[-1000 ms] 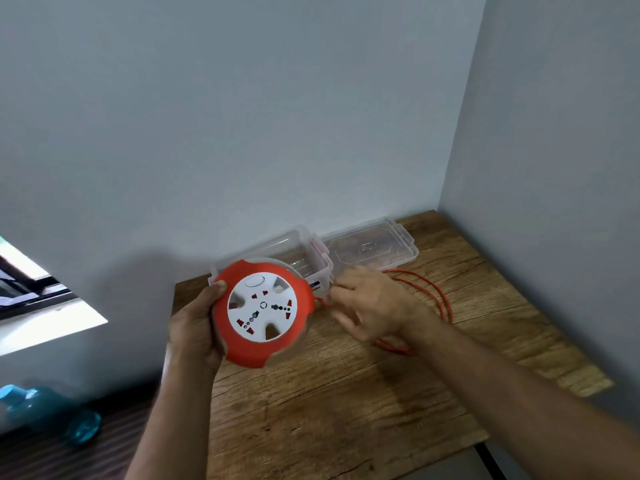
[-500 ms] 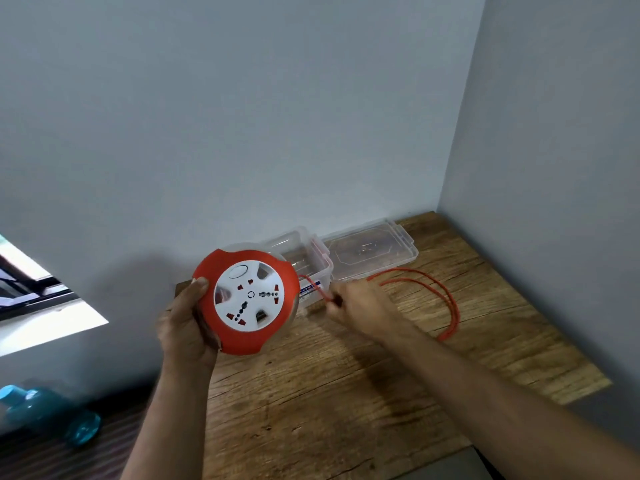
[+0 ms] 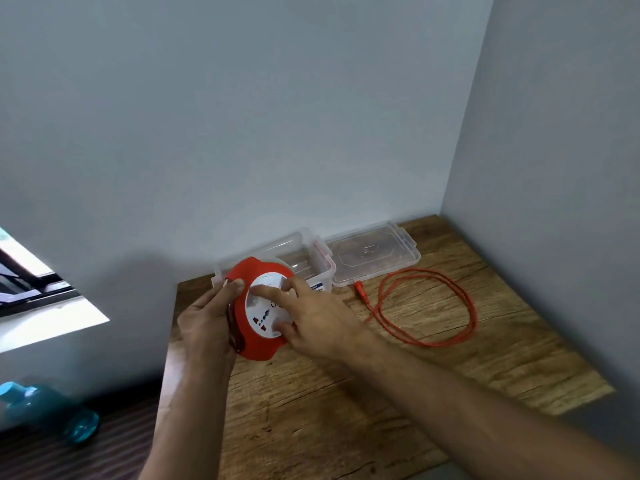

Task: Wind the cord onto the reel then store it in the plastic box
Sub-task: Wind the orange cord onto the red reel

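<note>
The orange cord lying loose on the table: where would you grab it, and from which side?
Probably just behind the plug, coming down from above. The cord lies flat in loose loops on the table, and its plug end sits free in front of the lid, nearest the reel. Both hands are busy on the reel.

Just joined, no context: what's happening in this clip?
A person is winding an extension cord. The left hand holds the red reel above the wooden table, while the right hand has its fingers on the reel's white socket face. Most of the orange cord lies looped on the table. The clear plastic box sits open behind, its lid beside it.
</note>
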Available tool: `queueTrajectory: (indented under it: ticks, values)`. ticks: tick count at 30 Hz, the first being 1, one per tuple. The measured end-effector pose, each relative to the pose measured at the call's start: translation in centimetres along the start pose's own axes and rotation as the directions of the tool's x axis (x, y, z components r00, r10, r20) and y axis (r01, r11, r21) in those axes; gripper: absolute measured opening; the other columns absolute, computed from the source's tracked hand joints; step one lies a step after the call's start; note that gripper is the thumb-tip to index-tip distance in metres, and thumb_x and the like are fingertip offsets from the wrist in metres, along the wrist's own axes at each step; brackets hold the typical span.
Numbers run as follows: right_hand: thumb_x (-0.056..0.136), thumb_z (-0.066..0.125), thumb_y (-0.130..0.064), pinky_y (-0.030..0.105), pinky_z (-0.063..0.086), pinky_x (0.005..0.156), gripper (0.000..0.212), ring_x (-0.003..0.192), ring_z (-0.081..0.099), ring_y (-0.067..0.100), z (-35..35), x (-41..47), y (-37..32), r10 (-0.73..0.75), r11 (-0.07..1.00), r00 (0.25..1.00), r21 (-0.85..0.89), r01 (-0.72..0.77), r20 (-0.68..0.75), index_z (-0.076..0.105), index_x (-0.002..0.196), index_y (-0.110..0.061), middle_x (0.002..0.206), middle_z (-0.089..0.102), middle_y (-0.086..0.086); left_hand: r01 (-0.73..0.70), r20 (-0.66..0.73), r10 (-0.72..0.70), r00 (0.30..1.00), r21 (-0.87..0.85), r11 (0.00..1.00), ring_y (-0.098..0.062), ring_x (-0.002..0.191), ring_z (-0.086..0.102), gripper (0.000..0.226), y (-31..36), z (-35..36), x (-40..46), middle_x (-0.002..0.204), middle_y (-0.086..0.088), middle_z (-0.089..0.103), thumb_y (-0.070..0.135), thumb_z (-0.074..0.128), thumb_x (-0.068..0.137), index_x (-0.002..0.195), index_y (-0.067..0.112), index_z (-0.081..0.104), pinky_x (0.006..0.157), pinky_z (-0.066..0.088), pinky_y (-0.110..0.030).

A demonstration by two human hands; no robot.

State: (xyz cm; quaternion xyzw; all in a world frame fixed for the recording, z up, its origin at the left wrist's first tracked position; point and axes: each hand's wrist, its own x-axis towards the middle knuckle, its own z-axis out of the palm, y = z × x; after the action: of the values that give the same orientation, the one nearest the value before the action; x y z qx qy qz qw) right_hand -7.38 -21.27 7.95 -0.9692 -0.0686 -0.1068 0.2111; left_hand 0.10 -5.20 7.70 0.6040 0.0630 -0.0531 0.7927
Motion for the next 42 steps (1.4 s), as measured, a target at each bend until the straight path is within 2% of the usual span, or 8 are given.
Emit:
queueTrajectory:
  ticks: [13, 19, 24, 26, 29, 32, 36, 42]
  values:
    - [0.101, 0.049, -0.041, 0.041, 0.058, 0.072, 0.058, 0.098, 0.067, 0.033, 0.0, 0.8, 0.0, -0.054, 0.963, 0.994, -0.260, 0.076, 0.093, 0.022, 0.152, -0.043, 0.138, 0.053, 0.014, -0.002, 0.010, 0.001, 1.000, 0.026, 1.000, -0.036, 0.083, 0.080, 0.031, -0.1, 0.6, -0.6, 0.101, -0.013, 0.081, 0.020, 0.085, 0.079, 0.108, 0.013, 0.080, 0.067, 0.065, -0.041]
    - [0.082, 0.063, -0.059, 0.041, 0.059, 0.079, 0.064, 0.095, 0.069, 0.024, 2.1, -0.5, -0.5, 0.321, 0.934, 0.941, 0.199, -0.297, -0.102, 0.038, 0.136, -0.037, 0.110, 0.072, 0.004, -0.086, 0.055, 0.080, 0.995, 0.102, 0.991, -0.037, 0.091, 0.078, 0.027, -0.1, 1.8, -1.4, 0.099, -0.013, 0.082, 0.007, 0.084, 0.077, 0.103, 0.014, 0.082, 0.079, 0.064, -0.047]
    - [0.089, 0.060, -0.056, 0.022, 0.043, 0.041, 0.048, 0.049, 0.058, 0.012, 1.7, 0.0, -2.5, 0.689, -0.098, 0.550, 0.813, -0.574, 0.472, 0.062, 0.105, -0.011, 0.077, 0.072, 0.009, -0.182, 0.143, 0.157, 0.977, 0.184, 0.966, -0.014, 0.079, 0.079, 0.027, -1.1, 2.9, -2.8, 0.084, 0.011, 0.082, 0.004, 0.084, 0.077, 0.091, 0.027, 0.080, 0.064, 0.064, -0.026]
    - [0.093, 0.058, -0.054, 0.020, 0.039, 0.037, 0.048, 0.044, 0.057, 0.012, 0.7, -0.3, -2.2, 0.607, -0.193, 0.545, 0.772, -0.606, 0.579, 0.066, 0.102, -0.008, 0.068, 0.071, 0.008, -0.174, 0.103, 0.157, 0.982, 0.191, 0.966, -0.013, 0.081, 0.079, 0.026, -1.2, 3.0, -2.8, 0.084, 0.009, 0.082, 0.004, 0.084, 0.077, 0.090, 0.026, 0.080, 0.069, 0.065, -0.029]
    - [0.095, 0.059, -0.050, 0.026, 0.050, 0.044, 0.040, 0.049, 0.065, 0.016, -0.1, -1.0, -0.4, 0.606, 0.265, 0.706, 0.744, -0.614, 0.367, 0.065, 0.102, -0.012, 0.073, 0.075, 0.006, -0.065, -0.004, 0.066, 0.998, 0.120, 0.991, -0.027, 0.091, 0.079, 0.022, -1.1, 2.6, -2.2, 0.096, -0.004, 0.083, 0.010, 0.085, 0.077, 0.096, 0.021, 0.082, 0.077, 0.065, -0.040]
    - [0.094, 0.059, -0.044, 0.037, 0.057, 0.067, 0.023, 0.077, 0.068, 0.020, -0.2, -2.0, 2.9, 0.294, 0.954, 0.947, 0.097, -0.282, -0.133, 0.055, 0.109, -0.027, 0.100, 0.071, 0.000, 0.048, -0.046, -0.044, 0.998, 0.075, 0.996, -0.028, 0.083, 0.078, 0.024, -0.6, 2.4, -1.9, 0.097, -0.009, 0.081, 0.013, 0.085, 0.078, 0.101, 0.016, 0.080, 0.068, 0.063, -0.036]
    - [0.099, 0.057, -0.027, 0.040, 0.058, 0.060, 0.060, 0.106, 0.064, 0.034, -0.5, -2.0, 6.4, -0.311, 0.849, 0.912, -0.352, 0.393, 0.269, 0.025, 0.147, -0.044, 0.153, 0.033, 0.017, 0.160, -0.012, -0.159, 0.987, 0.083, 0.984, -0.027, 0.069, 0.075, 0.007, 0.4, 2.5, -1.5, 0.067, -0.001, 0.079, 0.006, 0.083, 0.077, 0.080, 0.013, 0.081, 0.064, 0.062, -0.036]
    - [0.098, 0.060, -0.024, 0.043, 0.061, 0.057, 0.069, 0.100, 0.066, 0.039, -0.3, -1.4, 6.3, -0.447, 0.731, 0.841, -0.419, 0.539, 0.304, 0.019, 0.149, -0.046, 0.153, 0.028, 0.024, 0.211, 0.040, -0.222, 0.974, 0.185, 0.960, -0.031, 0.071, 0.073, 0.015, 0.9, 2.6, -1.3, 0.063, -0.004, 0.077, 0.011, 0.084, 0.076, 0.087, 0.007, 0.073, 0.061, 0.058, -0.035]
